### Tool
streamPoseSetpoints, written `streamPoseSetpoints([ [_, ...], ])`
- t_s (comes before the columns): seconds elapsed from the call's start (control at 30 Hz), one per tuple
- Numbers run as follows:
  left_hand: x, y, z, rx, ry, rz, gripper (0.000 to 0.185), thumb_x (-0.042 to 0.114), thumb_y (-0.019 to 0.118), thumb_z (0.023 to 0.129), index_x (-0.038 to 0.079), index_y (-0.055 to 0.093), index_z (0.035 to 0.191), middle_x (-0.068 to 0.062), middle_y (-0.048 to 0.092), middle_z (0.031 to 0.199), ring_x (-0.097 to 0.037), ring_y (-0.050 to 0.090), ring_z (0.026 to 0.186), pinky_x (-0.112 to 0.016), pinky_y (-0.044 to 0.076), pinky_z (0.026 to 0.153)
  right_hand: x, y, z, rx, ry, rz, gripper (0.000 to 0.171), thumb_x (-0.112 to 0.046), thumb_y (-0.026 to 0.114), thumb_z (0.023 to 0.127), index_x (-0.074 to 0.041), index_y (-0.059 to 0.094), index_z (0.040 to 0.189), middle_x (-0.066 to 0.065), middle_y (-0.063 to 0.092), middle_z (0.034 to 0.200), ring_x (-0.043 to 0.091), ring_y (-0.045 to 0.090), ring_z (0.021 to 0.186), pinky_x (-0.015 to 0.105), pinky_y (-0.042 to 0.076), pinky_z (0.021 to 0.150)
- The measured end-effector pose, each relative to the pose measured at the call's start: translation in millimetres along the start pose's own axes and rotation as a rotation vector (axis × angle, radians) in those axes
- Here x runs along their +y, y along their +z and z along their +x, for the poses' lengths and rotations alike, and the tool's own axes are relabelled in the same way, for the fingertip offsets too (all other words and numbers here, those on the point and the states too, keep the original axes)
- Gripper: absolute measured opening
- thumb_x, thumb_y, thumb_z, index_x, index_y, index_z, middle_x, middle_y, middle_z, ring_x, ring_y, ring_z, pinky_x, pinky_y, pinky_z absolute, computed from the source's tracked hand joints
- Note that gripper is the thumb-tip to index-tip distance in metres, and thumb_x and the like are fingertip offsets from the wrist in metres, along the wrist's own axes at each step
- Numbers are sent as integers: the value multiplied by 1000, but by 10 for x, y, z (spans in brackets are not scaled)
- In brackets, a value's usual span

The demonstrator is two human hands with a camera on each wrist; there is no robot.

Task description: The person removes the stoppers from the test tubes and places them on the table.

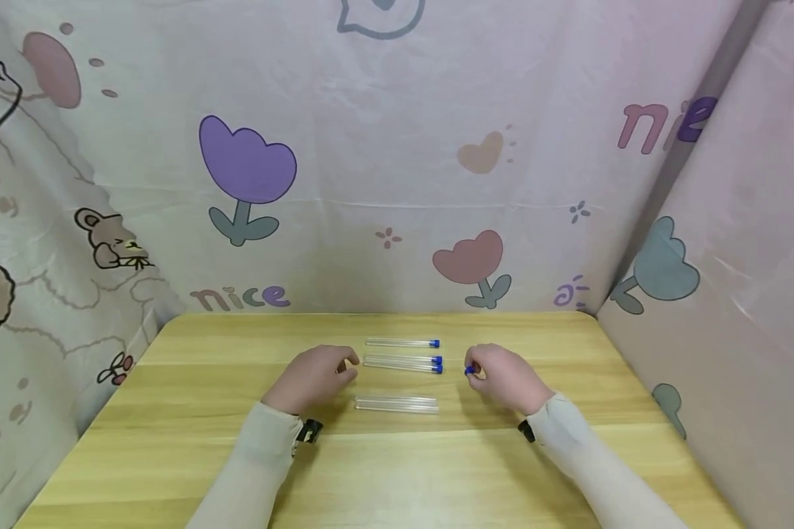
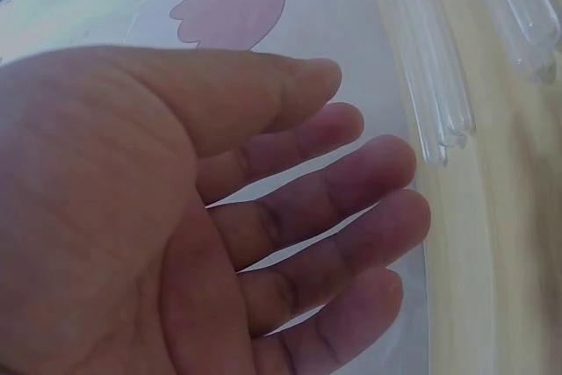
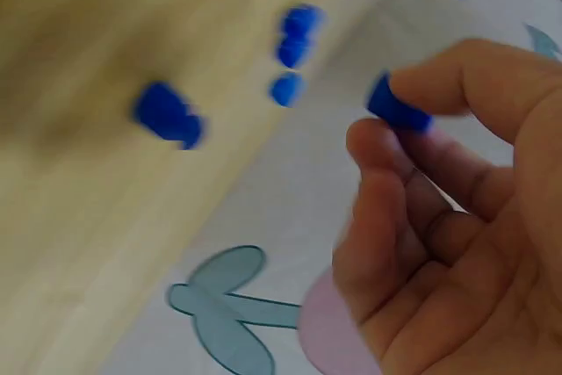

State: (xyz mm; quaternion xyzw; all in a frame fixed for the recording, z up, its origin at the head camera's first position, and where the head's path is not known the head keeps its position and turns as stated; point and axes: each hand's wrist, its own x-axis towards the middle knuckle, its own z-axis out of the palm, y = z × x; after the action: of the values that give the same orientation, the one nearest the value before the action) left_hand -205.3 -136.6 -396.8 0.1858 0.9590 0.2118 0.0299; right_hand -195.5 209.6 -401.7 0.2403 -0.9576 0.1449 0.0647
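My right hand (image 1: pixel 506 376) hides part of the blue cap (image 3: pixel 399 111) it pinches above the table (image 1: pixel 397 485). On the table, the right wrist view blurs a blue lump (image 3: pixel 162 111), and I can't tell whether it is one cap or several. The uncapped test tubes (image 1: pixel 397 404) lie so close together on the table that I can't count them. At the table's near side, the head view's bottom edge cuts off my left sleeve (image 1: pixel 245 470), my right sleeve (image 1: pixel 589 463) and the table's front.

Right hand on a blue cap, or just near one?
Touching. The right wrist view shows the right hand holding a blue cap in a pinch, no gap between them.
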Motion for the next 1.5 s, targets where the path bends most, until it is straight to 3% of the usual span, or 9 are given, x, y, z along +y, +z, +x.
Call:
streamPoseSetpoints([
  [0.13,2,-17,-10,-1,-12,-6,23,25,65,102,14,75,119,3,71,98,-14,62,85,-41,56,83,97,138,-8,-36,-41,-128,12,-13,84,84,-14,73,87,-4,61,87,14,53,81,33,53,74],
  [0.23,-4,-21,-5,-4,-12,-10,22,25,66,102,14,75,118,3,71,99,-14,62,86,-42,56,84,144,199,-18,-49,-65,-152,13,-12,86,82,-13,74,86,-2,60,90,16,51,81,34,52,73],
  [0.43,-19,-12,6,-16,-7,-1,20,25,66,103,15,76,117,3,72,102,-14,62,88,-42,56,86,194,257,-40,-70,-48,-134,13,-8,84,82,-12,73,87,0,61,94,17,54,85,35,55,76],
  [0.97,13,-4,7,-34,-12,21,21,27,67,101,13,76,115,3,69,95,-14,59,82,-40,55,82,188,364,-60,-67,-33,-174,16,-13,85,84,-12,70,84,-4,58,83,15,52,76,38,52,73],
  [1.13,9,-18,-13,-8,-20,17,22,27,67,102,13,75,116,4,69,96,-14,60,83,-40,55,83,208,292,-30,-80,23,-90,18,-21,81,87,-8,72,97,0,65,92,18,59,83,41,54,79],
  [1.3,38,-80,-52,76,14,2,25,26,67,101,12,73,122,3,71,103,-15,65,91,-40,56,85,135,1,14,-5,116,42,35,-27,72,97,-4,68,122,10,71,117,29,68,107,50,56,93],
  [1.5,107,-201,-134,196,62,-30,34,31,68,101,14,68,130,-2,71,118,-22,68,104,-44,57,89,-27,-352,-28,211,90,140,27,-25,68,101,-9,68,123,6,72,116,26,68,105,49,57,90],
])
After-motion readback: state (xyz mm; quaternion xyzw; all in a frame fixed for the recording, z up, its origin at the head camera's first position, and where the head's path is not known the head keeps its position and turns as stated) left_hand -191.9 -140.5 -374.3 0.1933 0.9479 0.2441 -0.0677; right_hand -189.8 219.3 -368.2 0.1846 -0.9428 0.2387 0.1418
